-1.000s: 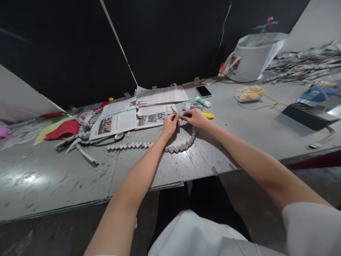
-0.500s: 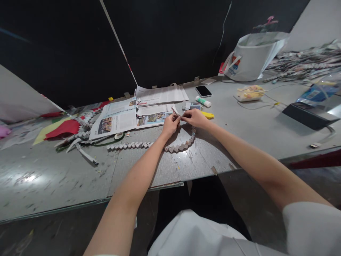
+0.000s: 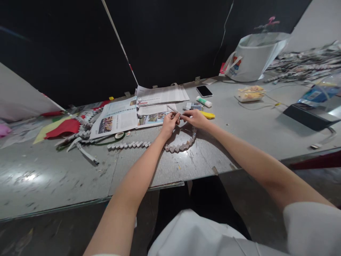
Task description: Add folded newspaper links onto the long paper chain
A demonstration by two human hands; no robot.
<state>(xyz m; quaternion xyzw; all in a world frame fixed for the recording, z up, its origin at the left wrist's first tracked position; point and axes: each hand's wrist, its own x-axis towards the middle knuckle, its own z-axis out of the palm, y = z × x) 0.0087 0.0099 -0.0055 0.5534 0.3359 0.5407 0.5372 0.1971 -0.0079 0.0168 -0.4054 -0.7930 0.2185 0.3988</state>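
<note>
A thin folded paper strip (image 3: 172, 109) sticks up and to the left from between my fingers. My left hand (image 3: 170, 123) is closed on it, and my right hand (image 3: 194, 118) pinches its lower end, fingertips nearly touching. A zigzag chain of folded paper (image 3: 177, 148) lies on the grey table (image 3: 149, 167), curving up on the right toward my right hand; my left forearm hides part of it. Printed newspaper sheets (image 3: 117, 119) lie just beyond my left hand. A yellow tool (image 3: 207, 115) rests behind my right hand.
A glue stick (image 3: 204, 101) and a phone (image 3: 204, 91) lie behind my right hand. Farther right are a yellow packet (image 3: 250, 94), a white bag (image 3: 250, 58) and a black box (image 3: 309, 115). Red paper (image 3: 64, 128) and a tape roll (image 3: 119, 135) lie left.
The paper strip between my hands has tilted farther left, and its end looks narrower. My fingers have shifted slightly around it; the chain stays where it was.
</note>
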